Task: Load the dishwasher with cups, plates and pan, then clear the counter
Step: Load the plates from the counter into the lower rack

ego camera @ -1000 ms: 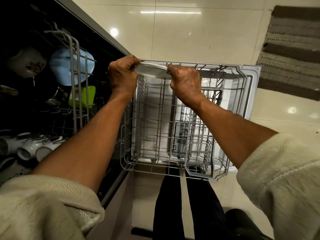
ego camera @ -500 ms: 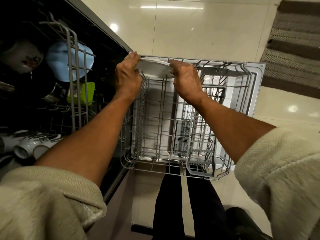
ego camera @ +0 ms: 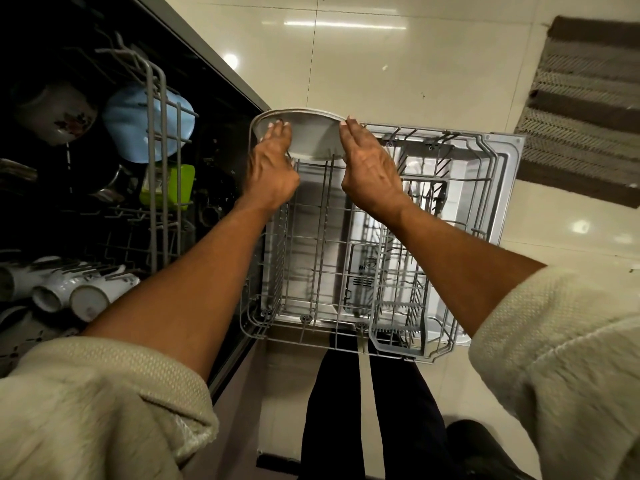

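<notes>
Plate (ego camera: 310, 136) is standing on edge at the rack's (ego camera: 485, 188) far end, left hand (ego camera: 273, 168) and right hand (ego camera: 369, 168) pressing flat-fingered against its sides.

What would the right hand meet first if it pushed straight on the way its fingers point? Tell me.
The right hand already has its fingertips on the plate rim. Straight on, it would likely meet the far rim of the lower rack, then only floor tiles. Depth is hard to judge here.

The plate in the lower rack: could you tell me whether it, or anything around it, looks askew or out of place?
Nothing stands out. The plate stands on edge at the far end of the lower rack, the left hand and right hand touching it with straight fingers.
</notes>
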Tool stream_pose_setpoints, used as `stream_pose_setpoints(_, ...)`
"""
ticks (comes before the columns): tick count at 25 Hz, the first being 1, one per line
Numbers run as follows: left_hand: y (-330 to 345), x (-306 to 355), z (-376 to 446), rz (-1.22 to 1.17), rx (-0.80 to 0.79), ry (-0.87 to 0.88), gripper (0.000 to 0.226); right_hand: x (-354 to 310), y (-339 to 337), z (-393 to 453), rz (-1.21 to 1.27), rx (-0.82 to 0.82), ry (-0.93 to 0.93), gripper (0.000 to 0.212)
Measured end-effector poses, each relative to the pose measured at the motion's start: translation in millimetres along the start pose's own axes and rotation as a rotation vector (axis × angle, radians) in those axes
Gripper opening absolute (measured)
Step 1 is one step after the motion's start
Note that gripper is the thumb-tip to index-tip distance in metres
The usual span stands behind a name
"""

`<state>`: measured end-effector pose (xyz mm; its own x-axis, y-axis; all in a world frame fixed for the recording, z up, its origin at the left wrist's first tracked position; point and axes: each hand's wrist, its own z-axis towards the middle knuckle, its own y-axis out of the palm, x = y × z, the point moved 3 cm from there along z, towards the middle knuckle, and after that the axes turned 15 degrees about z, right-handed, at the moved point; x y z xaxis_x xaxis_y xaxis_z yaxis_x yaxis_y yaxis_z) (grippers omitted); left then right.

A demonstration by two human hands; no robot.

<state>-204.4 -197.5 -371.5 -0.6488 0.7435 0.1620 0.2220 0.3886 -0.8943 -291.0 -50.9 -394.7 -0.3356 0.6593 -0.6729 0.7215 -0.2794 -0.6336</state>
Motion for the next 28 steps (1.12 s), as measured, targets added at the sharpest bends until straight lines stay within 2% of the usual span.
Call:
stream_pose_setpoints(5,-9,10,-22,0.074,-0.026,0.049,0.077,-16,-6,-21,-0.037,-0.087,-0.021,0.086)
stream_pose_setpoints(13,-43,32,-92,0.121,0.017,0.118,0.082,-68,-28,-82,-0.141,-0.179,-0.121,0.085)
stream_pose_setpoints(18,-74,44,-159,0.180,0.024,0.088,0.081,-113,-54,-143,-0.185,-0.180,-0.183,0.076)
stream_pose_setpoints(20,-87,48,-191,0.207,0.007,0.081,0.089,-126,-61,-171,-0.186,-0.150,-0.195,0.072)
stream_pose_setpoints(24,-114,50,-253,0.229,0.006,0.064,0.099,-149,-73,-234,-0.212,-0.097,-0.228,0.072)
stream_pose_setpoints(28,-140,50,-322,0.208,0.066,0.069,0.098,-175,-82,-296,-0.278,-0.042,-0.280,0.072)
